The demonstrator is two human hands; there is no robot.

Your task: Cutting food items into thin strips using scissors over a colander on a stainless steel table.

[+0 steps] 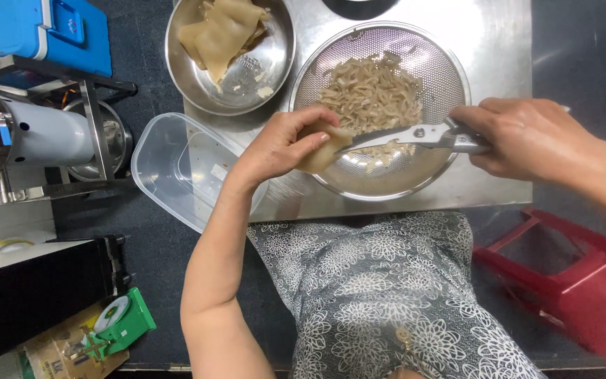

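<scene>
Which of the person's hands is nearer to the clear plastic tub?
Left. The left hand, holding a beige sheet, is just right of the plastic tub. The right hand, gripping scissors, is far across the strainer.

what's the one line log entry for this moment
left hand: holds beige sheet | right hand: scissors cutting it | over colander of strips

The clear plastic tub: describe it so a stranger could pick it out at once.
Start at the steel table holding two round metal vessels. Off its left edge, beside the left hand, sits the clear plastic tub. Unlike the steel bowl of beige sheets and the perforated colander of cut strips, it is see-through, roughly rectangular with rounded corners, and looks empty.
</scene>
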